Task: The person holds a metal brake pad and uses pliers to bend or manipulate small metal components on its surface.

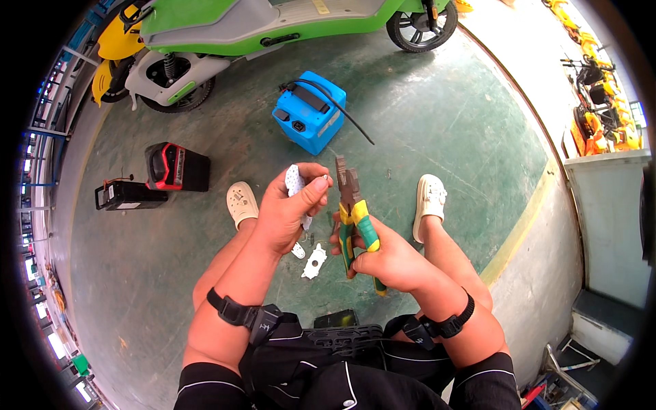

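Note:
My left hand (283,212) is closed around a white piece dotted with small holes (294,180). Its thumb and forefinger pinch together at the tip, near a tiny bit too small to name. In my right hand (393,260) are combination pliers (369,234) with green and yellow handles, their metal jaws pointing up and away from me. The jaws stand just right of my left fingertips, apart from them. Below, between my feet, a white plate with a round hole (314,262) lies on the floor. Beside it lies a smaller white piece (298,250), partly hidden by my left hand.
A blue battery case (311,113) with a black cable stands ahead on the green floor (437,123). To the left are a red and black case (179,167) and a black box (133,195). A green scooter (273,34) is parked at the far side; a pale cabinet (611,219) stands right.

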Tool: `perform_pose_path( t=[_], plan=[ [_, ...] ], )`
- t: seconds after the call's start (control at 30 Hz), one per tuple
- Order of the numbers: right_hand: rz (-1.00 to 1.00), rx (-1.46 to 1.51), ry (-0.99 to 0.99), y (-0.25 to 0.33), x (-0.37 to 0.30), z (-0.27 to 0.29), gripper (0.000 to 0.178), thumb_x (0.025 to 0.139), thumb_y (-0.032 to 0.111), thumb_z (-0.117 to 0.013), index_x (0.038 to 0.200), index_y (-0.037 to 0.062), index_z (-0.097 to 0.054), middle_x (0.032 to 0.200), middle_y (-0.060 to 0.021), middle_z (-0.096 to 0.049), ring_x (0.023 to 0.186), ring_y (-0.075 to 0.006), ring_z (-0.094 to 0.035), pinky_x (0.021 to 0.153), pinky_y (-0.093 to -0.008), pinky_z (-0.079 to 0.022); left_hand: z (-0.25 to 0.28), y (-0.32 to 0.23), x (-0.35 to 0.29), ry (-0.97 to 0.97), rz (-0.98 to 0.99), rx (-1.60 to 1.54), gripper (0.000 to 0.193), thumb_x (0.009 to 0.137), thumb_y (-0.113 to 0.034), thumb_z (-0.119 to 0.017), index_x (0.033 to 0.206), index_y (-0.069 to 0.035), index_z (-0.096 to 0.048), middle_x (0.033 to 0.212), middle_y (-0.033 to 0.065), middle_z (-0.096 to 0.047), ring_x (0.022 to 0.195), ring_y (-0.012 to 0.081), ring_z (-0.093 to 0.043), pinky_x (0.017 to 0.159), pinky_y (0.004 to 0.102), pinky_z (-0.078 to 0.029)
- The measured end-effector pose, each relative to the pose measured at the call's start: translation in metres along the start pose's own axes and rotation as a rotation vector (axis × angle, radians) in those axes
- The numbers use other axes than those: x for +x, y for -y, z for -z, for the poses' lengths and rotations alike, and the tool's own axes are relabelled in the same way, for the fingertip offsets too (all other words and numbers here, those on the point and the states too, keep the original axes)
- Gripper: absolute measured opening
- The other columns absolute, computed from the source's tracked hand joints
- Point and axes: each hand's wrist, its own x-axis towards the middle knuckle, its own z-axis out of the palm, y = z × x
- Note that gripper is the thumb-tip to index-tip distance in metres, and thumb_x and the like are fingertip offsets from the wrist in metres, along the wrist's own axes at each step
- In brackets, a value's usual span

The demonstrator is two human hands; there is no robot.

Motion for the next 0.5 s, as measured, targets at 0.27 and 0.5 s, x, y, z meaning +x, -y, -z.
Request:
perform_pose_path(
  t=[0.27,0.5],
  plan=[
    [0.039,-0.131,-0.032,-0.01,0.003,0.005,0.071,0.08,-0.006,-0.054,0.148,0.0039,-0.038,0.129,-0.0098,-0.054,0.119,-0.0219,-0.056,0.087,-0.0348,-0.054,-0.008,0.0,-0.003,-0.065,-0.109,0.399,0.016,0.093,-0.01,-0.073,0.107,-0.004,-0.067,0.095,0.0013,-0.067,0.079,0.0074,-0.059,0.069,0.0228,-0.048],
    [0.004,-0.189,-0.071,-0.011,0.005,0.005,0.068,0.08,-0.008,-0.054,0.146,0.0036,-0.042,0.134,-0.01,-0.054,0.126,-0.0214,-0.053,0.091,-0.0336,-0.053,-0.014,-0.001,-0.006,-0.055,-0.401,0.726,0.013,0.091,-0.008,-0.075,0.101,-0.002,-0.068,0.095,0.0028,-0.065,0.081,0.0077,-0.058,0.071,0.023,-0.048]
  ],
)
